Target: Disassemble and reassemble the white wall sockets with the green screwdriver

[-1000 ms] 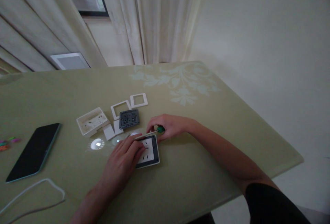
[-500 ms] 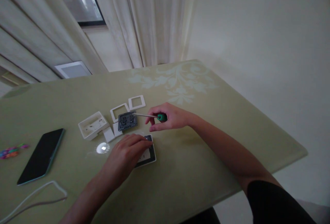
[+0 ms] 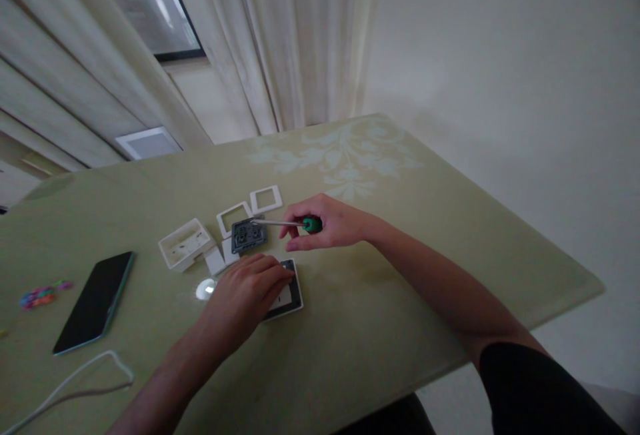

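Observation:
My left hand (image 3: 245, 291) lies over a white socket plate with a dark frame (image 3: 290, 293) on the green table (image 3: 380, 288), fingers curled on its top. My right hand (image 3: 327, 223) grips a green-handled screwdriver (image 3: 293, 223). Its metal shaft points left, with the tip over a grey socket module (image 3: 248, 235). Two white square frames (image 3: 250, 209) lie just behind the module. A white back box (image 3: 186, 243) sits to its left, with small white pieces (image 3: 221, 256) beside it.
A black phone (image 3: 95, 301) lies at the left, with colourful small items (image 3: 43, 295) beyond it and a white cable (image 3: 70, 385) near the front edge. A bright light spot (image 3: 206, 287) shows on the table. Curtains hang behind the table's far edge.
My right hand has lifted the screwdriver off the socket plate and swung it back toward the grey module. My left hand has stayed on the plate. The view has shifted a little.

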Available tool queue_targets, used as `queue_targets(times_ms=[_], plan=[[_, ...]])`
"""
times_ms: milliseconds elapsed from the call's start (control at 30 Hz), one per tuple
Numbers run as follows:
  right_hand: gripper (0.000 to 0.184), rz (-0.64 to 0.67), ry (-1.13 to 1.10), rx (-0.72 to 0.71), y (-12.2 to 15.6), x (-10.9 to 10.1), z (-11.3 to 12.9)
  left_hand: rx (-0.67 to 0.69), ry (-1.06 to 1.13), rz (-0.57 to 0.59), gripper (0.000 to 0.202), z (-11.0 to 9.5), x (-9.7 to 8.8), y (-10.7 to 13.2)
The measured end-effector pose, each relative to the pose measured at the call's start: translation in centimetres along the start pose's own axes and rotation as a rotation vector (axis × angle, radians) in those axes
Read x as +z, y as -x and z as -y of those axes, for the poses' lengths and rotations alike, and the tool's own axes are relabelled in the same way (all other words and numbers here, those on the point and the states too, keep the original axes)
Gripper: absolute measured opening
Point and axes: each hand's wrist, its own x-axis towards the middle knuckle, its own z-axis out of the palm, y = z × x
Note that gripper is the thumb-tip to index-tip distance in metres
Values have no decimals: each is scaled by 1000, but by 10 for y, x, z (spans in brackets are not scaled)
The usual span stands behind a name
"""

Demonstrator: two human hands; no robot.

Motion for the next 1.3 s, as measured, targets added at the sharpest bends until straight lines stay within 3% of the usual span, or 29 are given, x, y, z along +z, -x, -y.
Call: queue_targets(times_ms=[267, 700, 833, 1033, 1300], plan=[[25, -3, 2, -29, 0, 0, 7, -189, 73, 43, 10, -7, 2, -5], [24, -6, -23, -59, -1, 2, 10, -160, 4, -39, 14, -8, 10, 2], [25, 13, -22, -35, -1, 0, 12, -130, 3, -17, 18, -9, 8, 4], [27, 152, 131, 117, 0, -5, 18, -300, 118, 33, 13, -8, 7, 3], [46, 45, 398, 87, 5, -9, 30, -153, -7, -146, 33, -13, 15, 11]])
